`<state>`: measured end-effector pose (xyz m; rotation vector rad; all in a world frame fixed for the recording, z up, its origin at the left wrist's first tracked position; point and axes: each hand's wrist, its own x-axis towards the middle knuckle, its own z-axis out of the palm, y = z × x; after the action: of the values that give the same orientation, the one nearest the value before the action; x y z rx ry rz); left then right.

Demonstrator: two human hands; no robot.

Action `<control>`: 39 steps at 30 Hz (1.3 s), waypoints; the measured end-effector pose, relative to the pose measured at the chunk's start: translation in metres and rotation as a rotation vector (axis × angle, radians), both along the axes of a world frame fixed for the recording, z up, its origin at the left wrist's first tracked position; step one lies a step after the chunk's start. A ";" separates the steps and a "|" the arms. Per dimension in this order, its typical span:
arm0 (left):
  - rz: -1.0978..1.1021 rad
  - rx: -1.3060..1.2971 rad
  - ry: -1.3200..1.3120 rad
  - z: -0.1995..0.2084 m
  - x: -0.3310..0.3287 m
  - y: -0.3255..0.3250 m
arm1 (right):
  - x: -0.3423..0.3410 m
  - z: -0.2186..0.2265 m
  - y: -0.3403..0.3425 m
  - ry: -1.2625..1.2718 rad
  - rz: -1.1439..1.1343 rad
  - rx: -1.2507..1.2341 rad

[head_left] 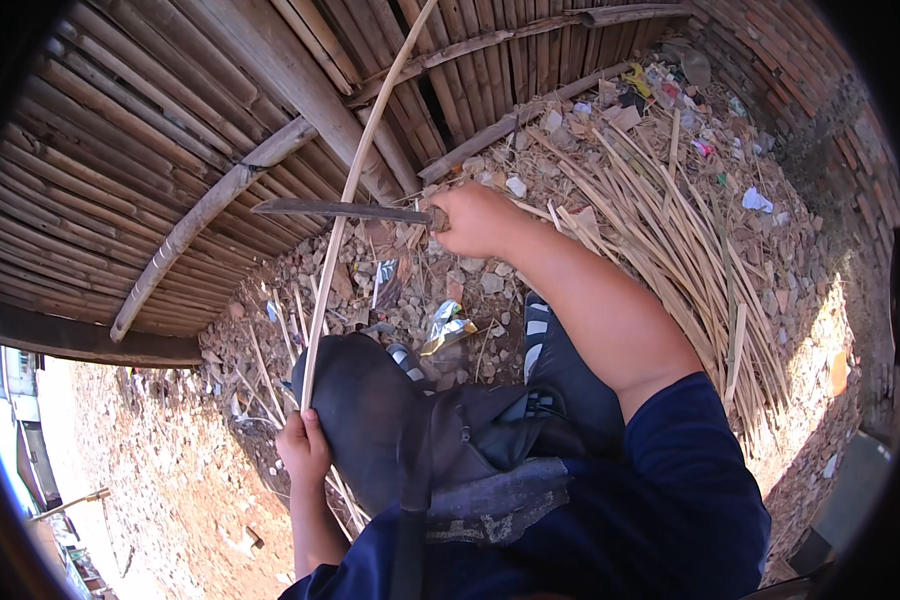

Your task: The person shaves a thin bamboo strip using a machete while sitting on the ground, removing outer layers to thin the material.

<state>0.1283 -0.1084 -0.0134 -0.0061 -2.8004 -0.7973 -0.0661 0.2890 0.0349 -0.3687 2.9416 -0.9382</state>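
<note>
My left hand (305, 446) is closed round the lower end of a long, pale bamboo strip (338, 222), beside my left knee. The strip slants up and away past the top of the view. My right hand (473, 219) grips the handle of a machete (345, 209), its dark blade pointing left. The blade lies across the strip around the middle of the strip's visible length; whether its edge bites into it I cannot tell. More thin strips (260, 375) lean on the ground next to my left leg.
A large pile of split bamboo strips (685, 265) lies to the right on rubble. A wall of bamboo slats (140, 180) with wooden poles rises ahead and left. A brick wall (810, 70) stands at the far right. Crumpled wrappers (448, 328) litter the ground between my feet.
</note>
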 end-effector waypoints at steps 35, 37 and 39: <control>0.003 -0.023 -0.009 0.003 -0.004 0.002 | 0.003 -0.006 -0.010 0.029 0.115 0.167; 0.010 -0.014 -0.014 0.004 -0.004 0.003 | -0.003 -0.010 -0.001 0.095 0.066 0.150; 0.004 -0.036 0.006 0.005 -0.005 0.005 | -0.008 -0.006 0.006 -0.052 0.003 0.123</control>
<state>0.1238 -0.1037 -0.0088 -0.0087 -2.8082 -0.7452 -0.0745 0.2949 0.0291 -0.3377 2.9319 -0.7495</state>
